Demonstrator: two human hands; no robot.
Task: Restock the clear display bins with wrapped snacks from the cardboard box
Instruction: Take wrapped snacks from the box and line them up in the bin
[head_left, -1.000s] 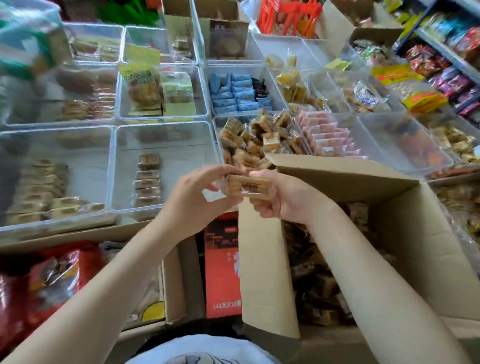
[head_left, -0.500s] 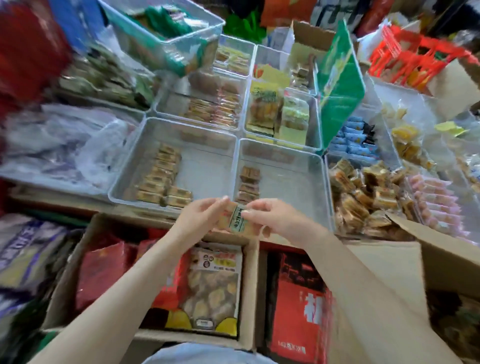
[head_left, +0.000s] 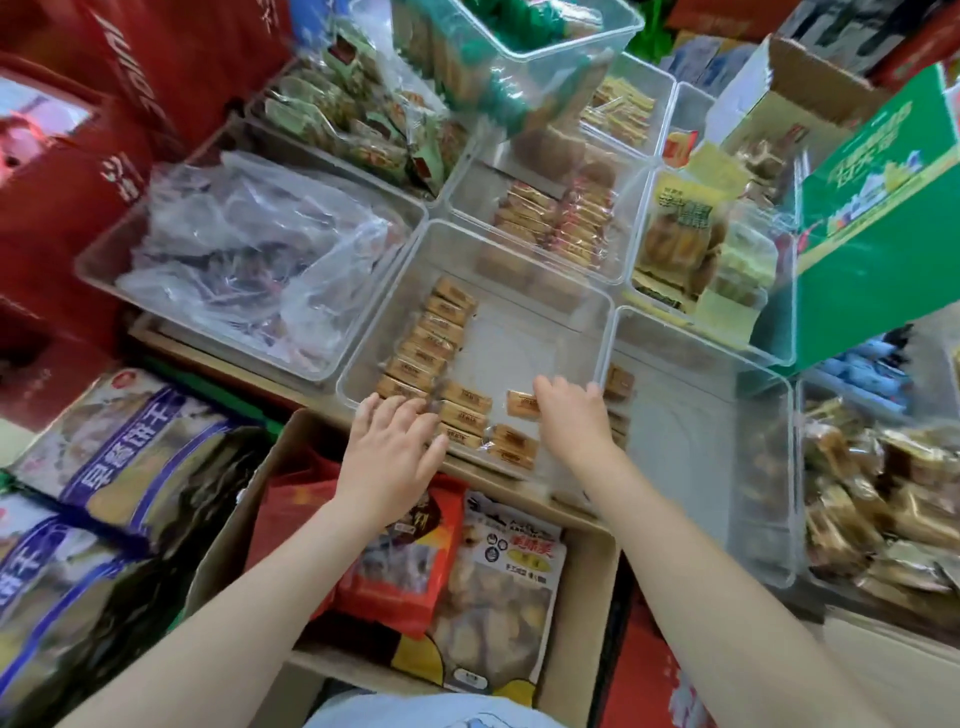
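Note:
A clear display bin (head_left: 519, 291) in the middle holds a column of brown wrapped snacks (head_left: 431, 338) along its left side and a few more laid near its front wall. My left hand (head_left: 395, 447) lies flat with spread fingers on the snacks at the bin's near left corner. My right hand (head_left: 571, 415) reaches over the front wall, fingers bent down on the right end of one wrapped snack (head_left: 521, 402). The neighbouring clear bin (head_left: 727, 415) on the right shows a short stack of the same snacks against its left wall.
An open cardboard box (head_left: 228, 525) with bagged snacks sits just below my arms. A bin with a crumpled plastic bag (head_left: 249, 260) is at the left. More clear bins lie behind, a green carton (head_left: 878, 223) stands at the right, and red cartons (head_left: 78, 171) at the far left.
Both hands, which held a small stack of snacks together, have moved forward into the middle bin and parted. Extra snacks now lie near the bin's front. My view has swung left.

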